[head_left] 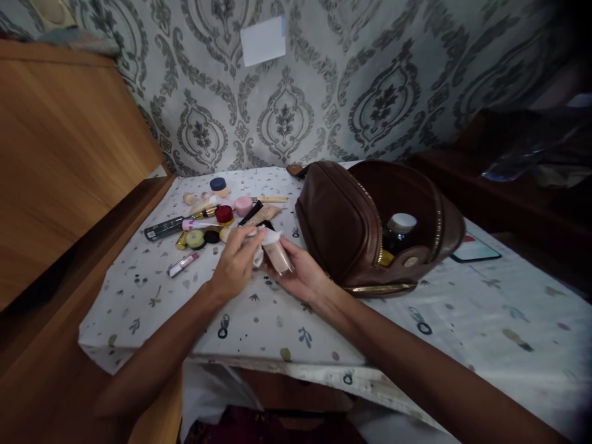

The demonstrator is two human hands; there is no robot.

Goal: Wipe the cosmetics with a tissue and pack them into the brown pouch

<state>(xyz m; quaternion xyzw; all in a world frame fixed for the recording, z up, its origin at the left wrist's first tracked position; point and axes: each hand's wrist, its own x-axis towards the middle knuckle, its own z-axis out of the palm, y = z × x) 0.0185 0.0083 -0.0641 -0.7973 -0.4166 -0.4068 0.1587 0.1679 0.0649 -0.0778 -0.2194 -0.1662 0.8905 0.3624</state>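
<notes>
Two hands meet above the patterned tablecloth (pixel 277 320), just left of the open brown bag (pixel 330 228). The right hand (pixel 300 271) has its fingers curled around a small beige bottle (pixel 278 258), held tilted. The left hand (pixel 237 262), fingers bent and nearly closed, pinches a crumpled white tissue (pixel 258 258) against the bottle's top end. Beyond the left hand lie a red jar (pixel 224 214), a pink jar (pixel 243 206) and a lip gloss (pixel 183 264); a phone (pixel 477 248) rests beside the bag.
</notes>
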